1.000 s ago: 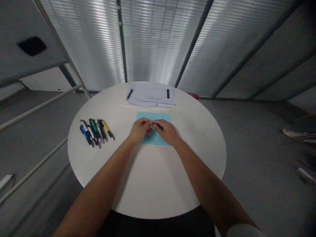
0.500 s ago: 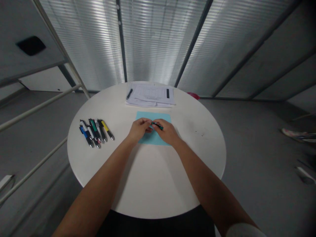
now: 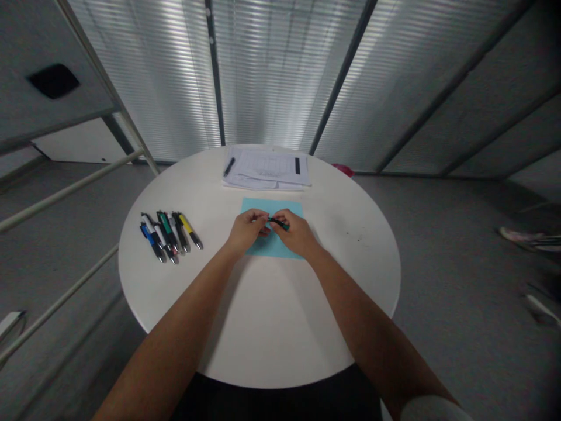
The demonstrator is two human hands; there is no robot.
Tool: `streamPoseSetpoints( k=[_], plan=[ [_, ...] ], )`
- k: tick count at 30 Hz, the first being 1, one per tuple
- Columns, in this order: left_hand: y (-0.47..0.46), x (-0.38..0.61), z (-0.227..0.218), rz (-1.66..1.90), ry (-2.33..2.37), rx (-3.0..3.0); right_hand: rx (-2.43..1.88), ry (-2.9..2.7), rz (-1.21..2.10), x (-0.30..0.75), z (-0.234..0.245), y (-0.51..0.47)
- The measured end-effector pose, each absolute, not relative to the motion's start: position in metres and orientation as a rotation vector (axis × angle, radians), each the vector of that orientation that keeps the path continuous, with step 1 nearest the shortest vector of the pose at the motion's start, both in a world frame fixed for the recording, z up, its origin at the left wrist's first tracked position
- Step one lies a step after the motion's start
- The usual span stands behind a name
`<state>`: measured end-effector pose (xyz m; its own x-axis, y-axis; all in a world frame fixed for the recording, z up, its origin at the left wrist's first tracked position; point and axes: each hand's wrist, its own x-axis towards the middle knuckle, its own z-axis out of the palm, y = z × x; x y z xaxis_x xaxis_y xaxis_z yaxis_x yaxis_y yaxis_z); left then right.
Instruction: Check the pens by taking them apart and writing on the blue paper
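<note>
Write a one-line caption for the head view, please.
The left hand and right hand hold a green-and-black pen over a blue sheet on a round white table, beside a row of pens.

A round white table [image 3: 280, 327] fills the lower middle of the frame. Left of centre lies a tight row of pens [image 3: 170, 237], tips toward the viewer, with blue, white, green, black and yellow barrels. At the far edge, top centre, sits a stack of papers [image 3: 266, 169] with a dark pen [image 3: 229, 167] on it (a black bar [image 3: 297, 166] shows at its right). A blue sheet [image 3: 272, 248] lies flat at the centre, and faint specks [image 3: 357, 238] mark the right side.
</note>
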<state>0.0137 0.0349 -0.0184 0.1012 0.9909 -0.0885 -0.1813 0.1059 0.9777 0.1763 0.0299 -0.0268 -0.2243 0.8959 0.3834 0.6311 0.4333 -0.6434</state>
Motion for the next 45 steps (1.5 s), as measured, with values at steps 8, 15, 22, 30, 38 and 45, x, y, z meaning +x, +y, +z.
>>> streamPoseSetpoints(
  k=[8, 15, 22, 30, 38, 45],
  plan=[
    [0.038, 0.012, -0.025, 1.130, 1.042, 1.098, -1.179, -1.989, 0.354, 0.177, -0.026, 0.031],
    [0.036, 0.010, -0.019, 1.117, 0.986, 1.033, -1.102, -1.974, 0.397, 0.178, -0.023, 0.028],
    [0.032, 0.010, -0.013, 1.140, 0.956, 0.941, -1.178, -1.862, 0.517, 0.179, -0.035, 0.034],
    [0.036, 0.007, -0.016, 1.197, 0.897, 0.836, -1.185, -1.861, 0.598, 0.177, -0.020, 0.028],
    [0.034, 0.009, -0.014, 1.163, 0.858, 0.810, -1.194, -1.878, 0.446, 0.176, -0.030, 0.030],
    [0.034, 0.010, -0.016, 1.213, 0.884, 0.822, -1.178, -1.907, 0.421, 0.175, -0.025, 0.030]
  ],
)
